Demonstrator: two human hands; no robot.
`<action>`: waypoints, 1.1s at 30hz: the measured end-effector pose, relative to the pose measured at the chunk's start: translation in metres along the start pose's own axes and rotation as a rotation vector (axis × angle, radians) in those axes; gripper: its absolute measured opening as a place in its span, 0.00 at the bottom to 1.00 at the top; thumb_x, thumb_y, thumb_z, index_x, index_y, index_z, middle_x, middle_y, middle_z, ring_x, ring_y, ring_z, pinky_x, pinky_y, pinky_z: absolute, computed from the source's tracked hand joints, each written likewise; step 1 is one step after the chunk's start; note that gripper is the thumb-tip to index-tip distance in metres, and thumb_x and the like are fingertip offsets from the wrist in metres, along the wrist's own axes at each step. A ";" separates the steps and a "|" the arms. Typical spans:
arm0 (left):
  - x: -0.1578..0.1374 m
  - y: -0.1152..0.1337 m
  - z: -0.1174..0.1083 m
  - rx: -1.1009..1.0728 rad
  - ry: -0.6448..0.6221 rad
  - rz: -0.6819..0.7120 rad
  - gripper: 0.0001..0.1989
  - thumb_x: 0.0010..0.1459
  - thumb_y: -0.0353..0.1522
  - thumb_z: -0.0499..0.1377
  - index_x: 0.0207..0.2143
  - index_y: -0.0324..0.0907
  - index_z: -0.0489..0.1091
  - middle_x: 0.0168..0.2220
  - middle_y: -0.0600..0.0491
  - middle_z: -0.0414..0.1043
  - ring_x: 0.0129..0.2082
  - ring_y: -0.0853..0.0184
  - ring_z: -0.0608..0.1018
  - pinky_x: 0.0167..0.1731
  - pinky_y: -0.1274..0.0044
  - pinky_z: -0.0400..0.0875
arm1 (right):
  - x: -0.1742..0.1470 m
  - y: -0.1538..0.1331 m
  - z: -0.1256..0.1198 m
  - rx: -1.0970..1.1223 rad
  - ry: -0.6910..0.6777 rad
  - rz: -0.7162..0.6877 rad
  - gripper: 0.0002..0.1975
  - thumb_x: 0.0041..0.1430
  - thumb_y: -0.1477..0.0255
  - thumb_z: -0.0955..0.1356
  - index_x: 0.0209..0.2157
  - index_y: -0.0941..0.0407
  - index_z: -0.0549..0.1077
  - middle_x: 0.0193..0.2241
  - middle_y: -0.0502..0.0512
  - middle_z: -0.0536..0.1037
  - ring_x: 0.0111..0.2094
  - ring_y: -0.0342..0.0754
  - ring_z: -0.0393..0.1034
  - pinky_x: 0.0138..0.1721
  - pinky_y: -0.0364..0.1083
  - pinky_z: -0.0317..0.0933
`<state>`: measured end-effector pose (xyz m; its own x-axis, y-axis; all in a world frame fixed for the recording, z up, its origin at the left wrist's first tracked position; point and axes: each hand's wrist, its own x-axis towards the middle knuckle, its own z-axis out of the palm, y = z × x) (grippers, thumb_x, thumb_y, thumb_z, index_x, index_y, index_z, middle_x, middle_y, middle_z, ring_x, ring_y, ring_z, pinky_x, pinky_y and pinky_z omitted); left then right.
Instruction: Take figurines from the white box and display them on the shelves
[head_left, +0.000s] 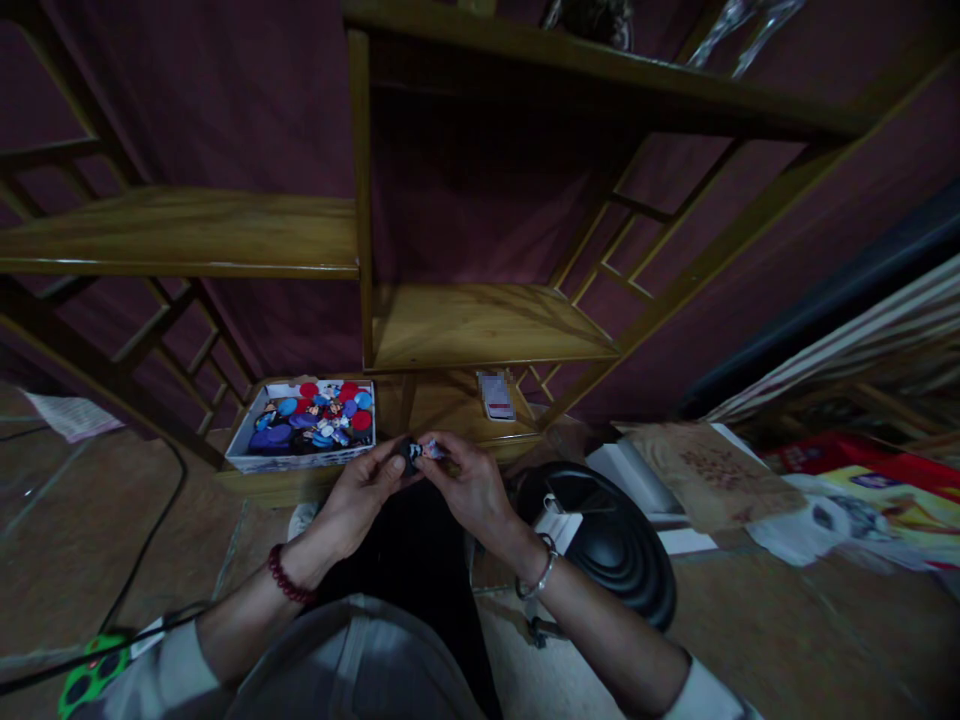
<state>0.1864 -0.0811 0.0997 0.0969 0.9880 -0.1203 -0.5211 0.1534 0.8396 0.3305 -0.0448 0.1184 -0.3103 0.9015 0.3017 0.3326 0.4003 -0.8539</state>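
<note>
My left hand (pixel 364 505) is closed on a small dark round piece (pixel 407 455), pinched between thumb and fingers. Against it, my right hand (pixel 476 495) pinches a small figurine (pixel 429 450) in white, blue and pink tones. The two pieces meet between my fingertips; whether they are joined I cannot tell. Just left of my hands sits an open white box (pixel 300 461), filled with red, blue and purple discs (pixel 361 420) and several little figures (pixel 330 408).
The box and a phone (pixel 498 397) rest on the low board of a wooden shelf unit (pixel 480 325). Right of my legs stands a black round stool (pixel 637 560). Cardboard (pixel 705 470) and plastic bags lie farther right. A black cable (pixel 169 510) and a green game controller (pixel 94 675) are at left.
</note>
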 end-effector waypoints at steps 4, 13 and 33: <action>-0.001 -0.003 0.001 0.089 0.045 0.020 0.17 0.50 0.34 0.60 0.44 0.44 0.70 0.47 0.51 0.70 0.49 0.61 0.69 0.51 0.68 0.61 | -0.002 -0.002 -0.003 -0.007 -0.009 0.008 0.07 0.51 0.72 0.67 0.34 0.56 0.72 0.31 0.51 0.76 0.32 0.43 0.71 0.35 0.42 0.64; -0.002 0.000 0.008 0.209 0.098 0.105 0.19 0.49 0.34 0.61 0.45 0.44 0.69 0.48 0.51 0.70 0.49 0.62 0.69 0.52 0.69 0.60 | -0.005 0.000 0.000 0.039 0.043 0.045 0.08 0.52 0.70 0.66 0.35 0.55 0.71 0.31 0.51 0.76 0.31 0.44 0.71 0.35 0.42 0.65; 0.016 0.013 0.028 -0.468 0.056 -0.045 0.04 0.50 0.25 0.58 0.30 0.38 0.73 0.36 0.53 0.74 0.38 0.69 0.74 0.45 0.72 0.67 | 0.015 -0.009 -0.016 -0.088 0.078 -0.034 0.14 0.51 0.71 0.67 0.42 0.53 0.69 0.33 0.51 0.75 0.33 0.44 0.70 0.37 0.44 0.65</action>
<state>0.2046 -0.0638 0.1231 0.0887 0.9776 -0.1906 -0.8447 0.1753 0.5057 0.3374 -0.0323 0.1371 -0.2535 0.8959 0.3648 0.4012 0.4405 -0.8031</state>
